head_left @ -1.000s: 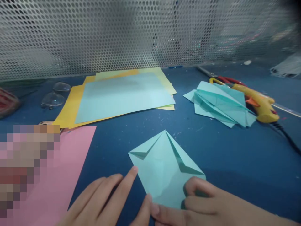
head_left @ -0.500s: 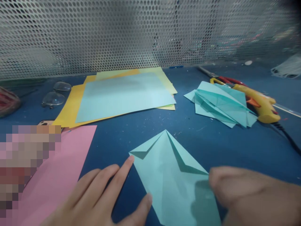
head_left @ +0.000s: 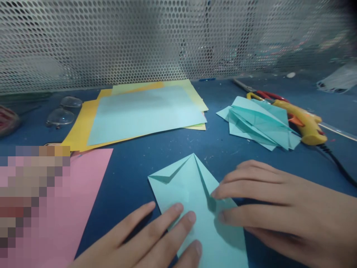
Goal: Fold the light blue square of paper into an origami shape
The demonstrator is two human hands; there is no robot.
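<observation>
Pressing flat with the left hand point(head_left: 156, 238), fingers spread open on the near left part of the folded teal paper point(head_left: 192, 197), gripping nothing; lying open too, the right hand point(head_left: 279, 208), fingertips point(head_left: 216, 193) laid on the paper's right flap crease, nothing pinched. Sitting near the front middle of the blue surface point(head_left: 134, 167), pointed tip aimed away. Just left, a pink sheet point(head_left: 83, 193); behind, a stack of yellow and blue sheets point(head_left: 145, 111); far right, folded teal pieces point(head_left: 259, 123) touching a yellow glue gun point(head_left: 304, 124)
</observation>
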